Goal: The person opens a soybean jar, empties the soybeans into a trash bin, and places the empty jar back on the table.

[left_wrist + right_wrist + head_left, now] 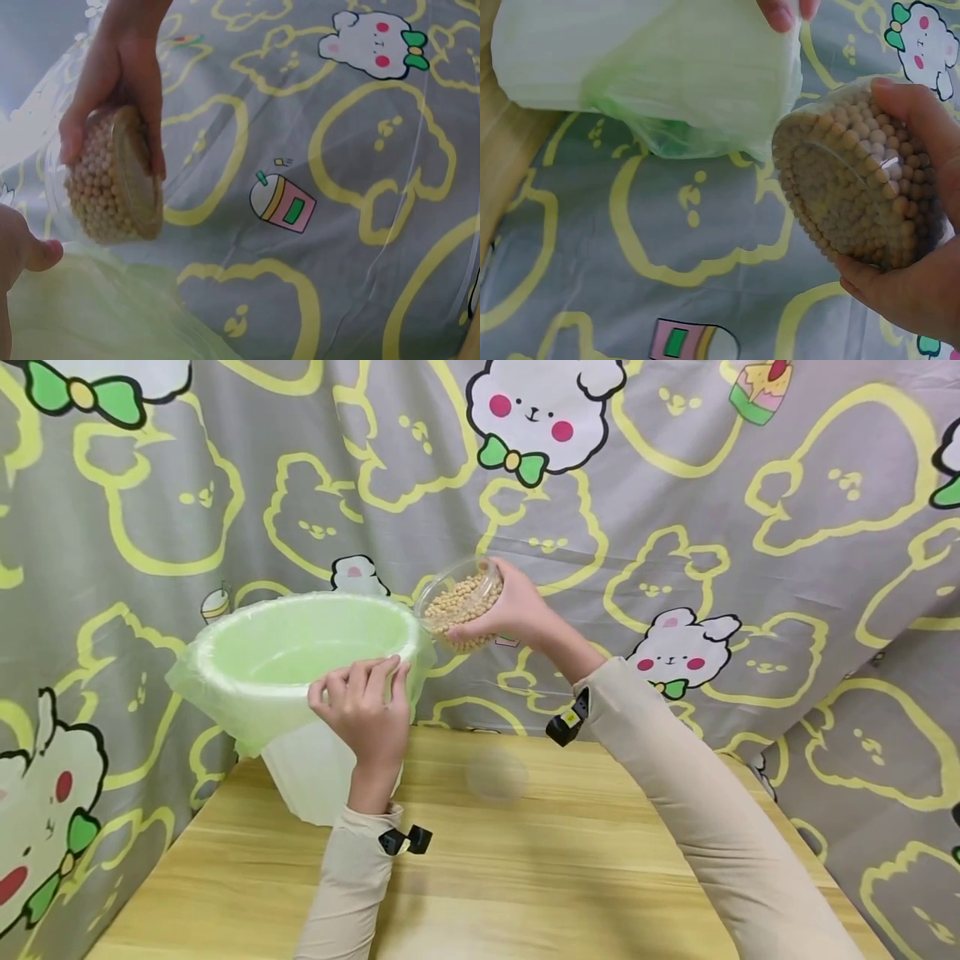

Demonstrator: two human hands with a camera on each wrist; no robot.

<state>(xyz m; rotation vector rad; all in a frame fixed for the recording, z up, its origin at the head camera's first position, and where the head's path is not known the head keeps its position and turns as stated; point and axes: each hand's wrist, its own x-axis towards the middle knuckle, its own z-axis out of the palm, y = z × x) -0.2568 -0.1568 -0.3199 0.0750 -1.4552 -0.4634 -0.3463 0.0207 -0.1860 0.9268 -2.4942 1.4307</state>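
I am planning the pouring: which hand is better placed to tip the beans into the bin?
Probably the right hand: it grips the container of beans close to the bin's rim, which the left hand holds.

One tub, one bin

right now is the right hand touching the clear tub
Touching: the right wrist view shows the right hand gripping the clear tub around its side.
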